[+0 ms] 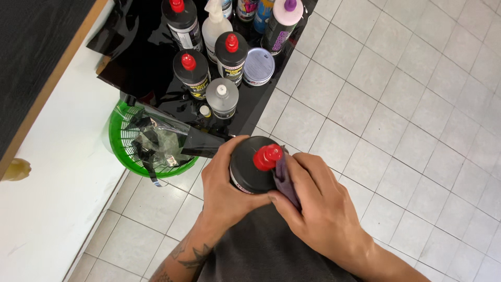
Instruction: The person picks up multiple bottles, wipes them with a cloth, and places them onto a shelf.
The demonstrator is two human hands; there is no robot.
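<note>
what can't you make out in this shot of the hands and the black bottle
Head view only:
- Black bottle: its lower body and label are covered by the left hand.
- Purple cloth: mostly tucked under the right hand.
- Bottles at the top: cut off by the frame edge.
- Green basket: contents hidden under crumpled black film.

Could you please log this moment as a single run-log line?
left hand: grips black bottle | right hand: presses purple cloth beside red cap | nearby: green basket
</note>
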